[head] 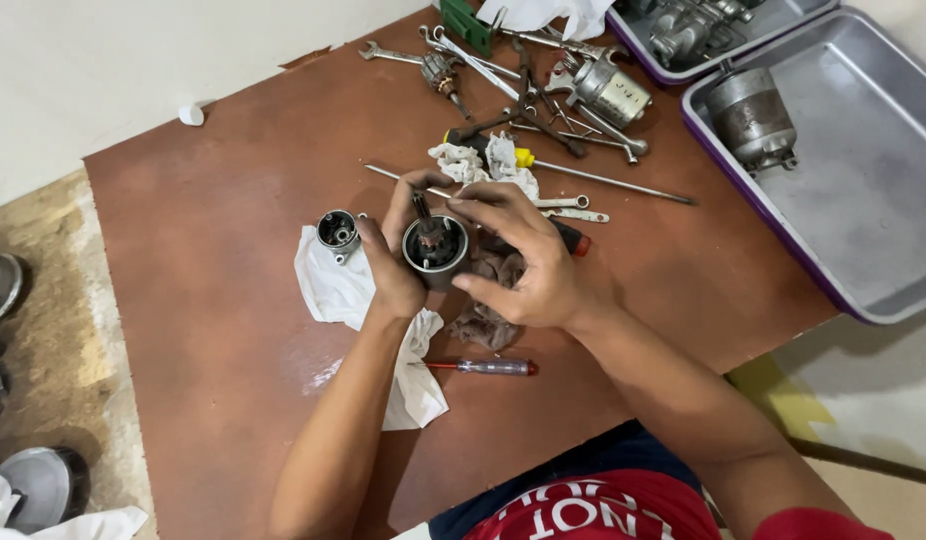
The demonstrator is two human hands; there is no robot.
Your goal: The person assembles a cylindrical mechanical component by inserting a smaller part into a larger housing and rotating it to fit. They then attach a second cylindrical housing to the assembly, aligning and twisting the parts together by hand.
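A: What's nearest?
B: Forearms rising from the bottom edge. Left hand (pixel 388 265) and right hand (pixel 523 260) both curl closed around a round motor housing (pixel 435 250) at frame centre, above a white rag (pixel 333 285).

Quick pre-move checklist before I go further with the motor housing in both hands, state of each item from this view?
1. Both hands on the cylindrical motor housing: left hand, right hand - ok.
2. Housing's open end faces the camera, shaft visible - ok.
3. Small end cap rests on the white cloth, apart from the hands - ok.
4. Red-handled screwdriver lies beside the forearms - ok.
5. Inner parts seated - cannot tell.
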